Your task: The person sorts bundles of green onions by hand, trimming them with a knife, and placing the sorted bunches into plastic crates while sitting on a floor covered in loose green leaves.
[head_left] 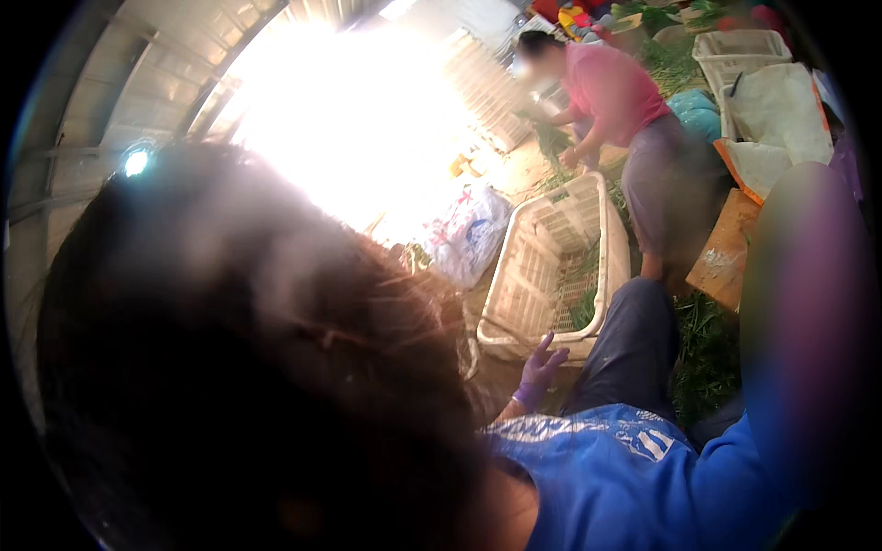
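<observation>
My left hand (539,372), in a purple glove, is by the near end of a white plastic crate (604,197). Its fingers are apart and nothing shows in them; contact with the rim is unclear. Some leafy greens (583,310) lie inside the slatted crate. On the right, my blue-sleeved right arm (781,450) is raised close to the camera. A smeared purple patch at its upper end looks like my gloved right hand (813,257); its fingers cannot be made out, nor whether they hold anything.
Dark hair (230,367) hides the left. Beyond the crate, a person in pink (616,87) bends with greens (553,142) in hand. A plastic bag (470,234) lies beside the crate. At right are a wooden board (726,248), a white sack (781,115) and another crate (735,46).
</observation>
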{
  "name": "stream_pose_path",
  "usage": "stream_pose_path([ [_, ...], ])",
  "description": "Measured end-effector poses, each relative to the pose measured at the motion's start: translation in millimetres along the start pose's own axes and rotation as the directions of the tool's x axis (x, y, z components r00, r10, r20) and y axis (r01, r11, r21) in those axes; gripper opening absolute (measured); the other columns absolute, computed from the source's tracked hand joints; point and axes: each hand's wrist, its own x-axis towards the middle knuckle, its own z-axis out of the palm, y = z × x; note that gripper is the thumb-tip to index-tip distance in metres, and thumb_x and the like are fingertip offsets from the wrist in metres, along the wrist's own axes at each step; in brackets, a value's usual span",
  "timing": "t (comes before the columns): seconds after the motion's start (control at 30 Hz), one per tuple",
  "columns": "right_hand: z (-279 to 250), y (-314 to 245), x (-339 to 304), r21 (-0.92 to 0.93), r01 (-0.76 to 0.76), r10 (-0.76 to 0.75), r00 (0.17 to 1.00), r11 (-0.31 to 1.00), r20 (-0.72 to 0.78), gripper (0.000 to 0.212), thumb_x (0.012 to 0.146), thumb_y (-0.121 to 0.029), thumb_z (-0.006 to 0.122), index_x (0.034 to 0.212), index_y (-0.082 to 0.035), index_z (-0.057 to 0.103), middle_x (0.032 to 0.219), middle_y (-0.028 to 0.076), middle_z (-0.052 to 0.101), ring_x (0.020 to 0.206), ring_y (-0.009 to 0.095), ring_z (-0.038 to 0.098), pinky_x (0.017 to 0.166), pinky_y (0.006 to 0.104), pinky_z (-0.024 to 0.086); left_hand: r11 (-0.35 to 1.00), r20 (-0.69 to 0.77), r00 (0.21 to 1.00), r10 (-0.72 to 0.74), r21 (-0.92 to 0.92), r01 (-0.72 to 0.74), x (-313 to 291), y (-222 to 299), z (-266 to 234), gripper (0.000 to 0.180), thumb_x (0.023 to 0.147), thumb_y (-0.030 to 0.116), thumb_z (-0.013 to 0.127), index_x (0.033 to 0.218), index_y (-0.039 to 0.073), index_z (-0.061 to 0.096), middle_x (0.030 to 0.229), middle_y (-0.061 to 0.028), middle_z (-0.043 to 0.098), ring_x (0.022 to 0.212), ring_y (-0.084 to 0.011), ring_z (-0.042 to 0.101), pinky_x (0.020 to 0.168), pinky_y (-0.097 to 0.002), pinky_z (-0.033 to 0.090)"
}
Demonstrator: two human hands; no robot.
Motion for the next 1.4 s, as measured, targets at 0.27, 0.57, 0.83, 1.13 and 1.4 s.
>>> stream_pose_path([
  [0.27,9.9,21.7,3.9,-0.116,0.001,0.001,1.000,0.993,0.018,0.082,0.066,-0.020,0.064,0.132,-0.004,0.019,0.131,0.014,0.032,0.122,0.026,0.032,0.104,0.0357,0.020,0.993,0.078,0.997,-0.012,-0.114,0.021,56.1,-28.1,20.9,0.060,0.083,0.010,0.056,0.133,0.002,0.024,0.094,-0.0096,0.059,0.085,-0.0117,0.055,0.078,-0.0232,0.043],
  [0.57,10.5,32.6,10.4,-0.213,-0.038,0.049,0.998,0.976,0.048,0.079,0.067,-0.017,0.063,0.132,-0.004,0.020,0.130,0.013,0.033,0.121,0.025,0.033,0.103,0.0354,0.020,0.960,0.066,0.995,-0.076,-0.266,0.091,29.5,-26.2,30.4,0.059,0.082,0.007,0.058,0.132,0.004,0.027,0.100,-0.0098,0.059,0.088,-0.0104,0.055,0.079,-0.0228,0.043],
  [0.83,8.2,67.6,26.5,-0.141,-0.043,0.054,0.996,0.989,0.073,0.077,0.067,-0.014,0.062,0.131,-0.005,0.021,0.130,0.013,0.034,0.121,0.025,0.033,0.103,0.0351,0.020,0.882,0.034,0.934,0.355,0.320,-0.347,59.7,-18.1,41.1,0.050,0.082,0.006,0.054,0.128,0.005,0.033,0.103,-0.0107,0.056,0.085,-0.0153,0.055,0.072,-0.0270,0.045],
  [1.13,-22.6,70.4,-64.7,-0.325,0.009,0.095,0.948,0.946,0.305,0.075,0.068,-0.011,0.061,0.131,-0.005,0.022,0.130,0.013,0.034,0.120,0.024,0.034,0.103,0.0348,0.021,0.996,0.034,0.999,-0.001,-0.092,0.004,21.2,-5.6,37.4,0.053,0.081,0.003,0.053,0.130,0.002,0.031,0.096,-0.0088,0.059,0.081,-0.0128,0.055,0.076,-0.0256,0.044],
  [1.4,-127.3,18.1,-105.2,-0.563,0.078,0.250,0.840,0.823,0.482,0.073,0.069,-0.008,0.060,0.131,-0.005,0.023,0.129,0.012,0.035,0.120,0.024,0.034,0.103,0.0345,0.021,0.973,0.055,0.971,0.232,-0.012,-0.232,34.0,-10.0,35.7,0.054,0.080,0.004,0.053,0.129,0.001,0.032,0.084,-0.0057,0.061,0.079,-0.0111,0.055,0.077,-0.0251,0.043],
])
